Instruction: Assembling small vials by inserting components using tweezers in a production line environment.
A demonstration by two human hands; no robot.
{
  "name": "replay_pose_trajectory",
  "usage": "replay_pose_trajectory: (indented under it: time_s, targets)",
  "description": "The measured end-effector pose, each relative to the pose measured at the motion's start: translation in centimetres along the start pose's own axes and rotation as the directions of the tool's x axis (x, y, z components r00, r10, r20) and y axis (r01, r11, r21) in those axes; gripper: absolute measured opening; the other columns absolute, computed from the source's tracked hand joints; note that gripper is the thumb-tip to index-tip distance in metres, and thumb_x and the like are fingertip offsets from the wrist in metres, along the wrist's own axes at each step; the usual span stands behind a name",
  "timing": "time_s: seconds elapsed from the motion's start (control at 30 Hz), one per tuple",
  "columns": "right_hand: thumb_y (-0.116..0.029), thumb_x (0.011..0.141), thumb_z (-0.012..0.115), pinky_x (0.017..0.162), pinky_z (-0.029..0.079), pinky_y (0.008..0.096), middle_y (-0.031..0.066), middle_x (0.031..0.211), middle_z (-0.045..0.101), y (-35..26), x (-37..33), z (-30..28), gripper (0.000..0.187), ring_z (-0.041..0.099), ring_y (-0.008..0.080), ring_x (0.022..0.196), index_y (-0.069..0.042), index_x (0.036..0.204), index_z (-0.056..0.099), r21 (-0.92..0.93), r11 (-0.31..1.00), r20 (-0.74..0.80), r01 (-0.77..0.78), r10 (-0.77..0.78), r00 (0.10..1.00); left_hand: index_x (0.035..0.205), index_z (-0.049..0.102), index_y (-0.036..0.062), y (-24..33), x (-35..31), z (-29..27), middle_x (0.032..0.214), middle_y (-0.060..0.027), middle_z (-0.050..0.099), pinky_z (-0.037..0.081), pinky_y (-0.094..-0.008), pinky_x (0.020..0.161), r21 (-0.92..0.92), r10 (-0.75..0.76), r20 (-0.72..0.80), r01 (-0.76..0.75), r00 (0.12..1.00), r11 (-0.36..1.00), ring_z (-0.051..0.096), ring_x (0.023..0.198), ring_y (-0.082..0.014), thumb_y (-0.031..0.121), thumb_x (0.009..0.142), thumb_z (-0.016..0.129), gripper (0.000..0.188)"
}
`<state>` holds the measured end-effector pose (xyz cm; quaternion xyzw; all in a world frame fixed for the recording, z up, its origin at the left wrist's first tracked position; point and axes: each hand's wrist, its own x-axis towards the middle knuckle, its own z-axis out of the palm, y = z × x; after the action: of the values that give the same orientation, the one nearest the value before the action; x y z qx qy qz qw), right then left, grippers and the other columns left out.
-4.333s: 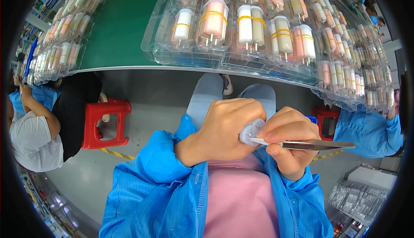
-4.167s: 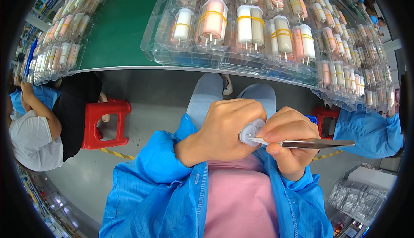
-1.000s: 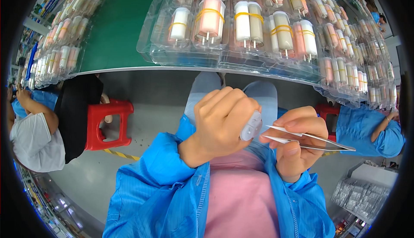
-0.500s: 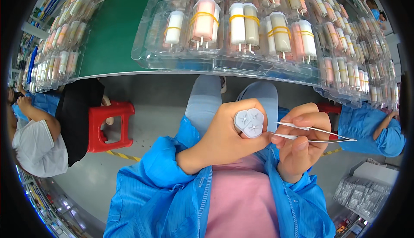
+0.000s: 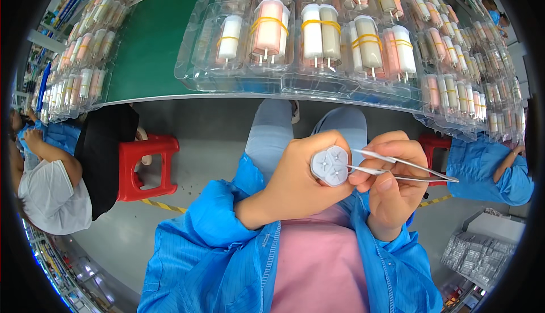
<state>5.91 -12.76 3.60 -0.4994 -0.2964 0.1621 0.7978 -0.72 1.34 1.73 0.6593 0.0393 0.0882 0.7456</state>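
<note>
I see a red stool point(image 5: 145, 165) on the floor below the bench's near edge. Left hand point(image 5: 301, 185) is closed around a white cylinder point(image 5: 330, 166), held over the lap, its lobed end face up. Right hand point(image 5: 392, 191) pinches metal tweezers point(image 5: 397, 168), tips touching that face. Clear trays point(image 5: 295, 80) of banded cylinders line the bench's near edge.

Red stool point(image 5: 145, 165), clear trays point(image 5: 295, 74) of seemingly banded cylinders point(image 5: 267, 29).
</note>
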Motion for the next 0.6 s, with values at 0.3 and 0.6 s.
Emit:
replay_pose_trajectory:
  time_s: [0.3, 0.6]
  targets:
    - [-0.008, 0.078, 0.072, 0.063, 0.049, 0.0277, 0.0166, 0.086, 0.066, 0.5, -0.1, 0.5, 0.019, 0.063, 0.0195, 0.074, 0.004, 0.092, 0.066, -0.353, 0.928, 0.061, 0.115, -0.1, 0.993, 0.074, 0.055, 0.0051, -1.1, 0.7, 0.3, 0.066, -0.0092, 0.055, 0.042, -0.0352, 0.049, 0.458, 0.494, -0.157, -0.38, 0.855, 0.804, 0.056, 0.057, -0.0288, 0.005, 0.062, 0.079, 0.027]
    - [-0.003, 0.077, 0.07, 0.063, 0.049, 0.0268, 0.0166, 0.086, 0.066, 0.5, 0.2, 0.8, 0.016, 0.062, 0.0194, 0.072, 0.004, 0.091, 0.065, -0.39, 0.913, 0.047, 0.115, -0.105, 0.993, 0.074, 0.055, 0.0049, -1.5, 1.0, 0.2, 0.065, -0.0094, 0.053, 0.041, -0.0357, 0.049, 0.505, 0.561, -0.163, -0.42, 0.812, 0.754, 0.054, 0.056, -0.0283, 0.004, 0.061, 0.078, 0.026]
